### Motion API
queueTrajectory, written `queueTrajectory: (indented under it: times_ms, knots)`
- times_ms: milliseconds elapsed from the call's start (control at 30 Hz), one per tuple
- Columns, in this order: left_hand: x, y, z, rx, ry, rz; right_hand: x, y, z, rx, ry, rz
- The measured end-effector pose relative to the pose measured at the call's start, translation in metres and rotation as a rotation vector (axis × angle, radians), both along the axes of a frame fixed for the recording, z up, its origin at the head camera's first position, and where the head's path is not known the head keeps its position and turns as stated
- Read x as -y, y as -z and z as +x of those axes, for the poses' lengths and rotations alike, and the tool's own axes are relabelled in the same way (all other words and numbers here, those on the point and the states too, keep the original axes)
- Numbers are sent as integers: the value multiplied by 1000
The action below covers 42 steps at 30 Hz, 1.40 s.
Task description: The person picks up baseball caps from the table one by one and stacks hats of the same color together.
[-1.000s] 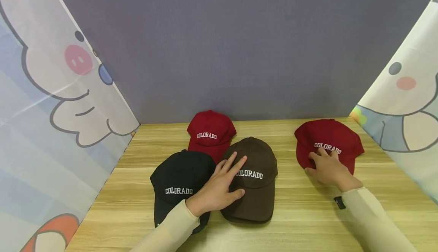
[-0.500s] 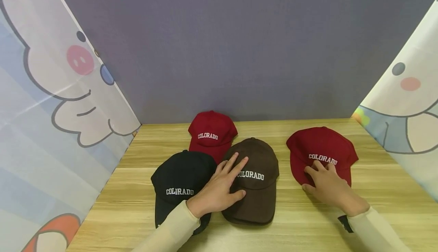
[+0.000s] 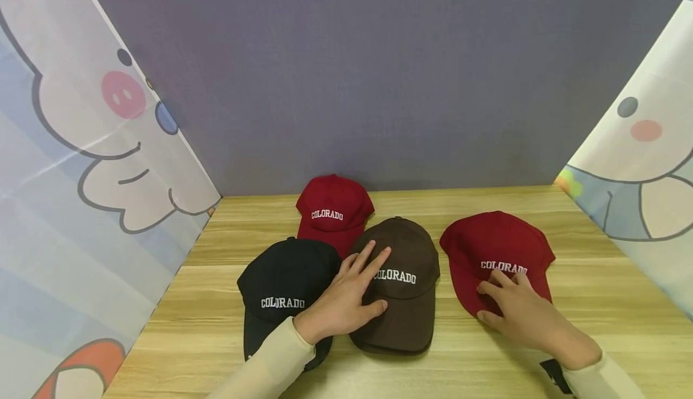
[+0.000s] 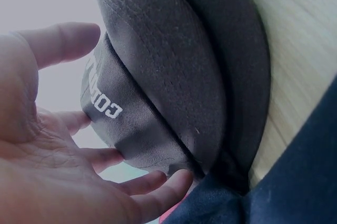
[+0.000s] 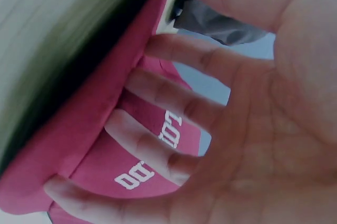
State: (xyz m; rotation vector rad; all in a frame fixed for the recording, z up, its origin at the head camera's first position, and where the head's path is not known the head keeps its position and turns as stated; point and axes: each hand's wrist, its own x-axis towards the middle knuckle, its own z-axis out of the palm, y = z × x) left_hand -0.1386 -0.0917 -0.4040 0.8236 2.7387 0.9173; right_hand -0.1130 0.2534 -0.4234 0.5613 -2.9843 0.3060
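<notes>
In the head view my left hand (image 3: 342, 304) lies with spread, straight fingers on a brown cap (image 3: 407, 321) marked COLORADO. The left wrist view shows two dark brims there, one above the other. At the right, the fingertips of my right hand (image 3: 524, 316) press on a red cap (image 3: 495, 235), where its crown meets the brim. The right wrist view shows those fingers spread and mostly straight against the red cap (image 5: 79, 145). Under my left forearm is a black cap (image 3: 287, 266), partly covered. Behind it stands another red cap (image 3: 332, 195), its brim partly hidden.
All the caps rest on a wooden table (image 3: 195, 303). A grey panel (image 3: 379, 86) rises along its back edge. Panels with cartoon prints border the left (image 3: 65, 206) and right sides. The brown and black caps lie close together, with a strip of table between the brown and right red caps.
The right red cap has slid toward me and to the left, with my right hand on it. My left hand and the other caps keep their places.
</notes>
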Motion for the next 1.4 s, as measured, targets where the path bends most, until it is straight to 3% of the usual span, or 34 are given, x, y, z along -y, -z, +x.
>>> queueTrajectory:
  times_ms: [433, 833, 1033, 1400]
  knots:
    - [-2, -1, 1, -8, -1, 7, -1, -3, 8, 27, -174, -21]
    - [-2, -3, 4, -9, -8, 11, 1, -3, 10, -17, -221, -22]
    - [-2, -6, 7, 5, -9, 12, 2, -3, 8, -55, -225, -36]
    - [1, -10, 5, 14, -4, 23, -3, -4, 8, -8, -143, -45]
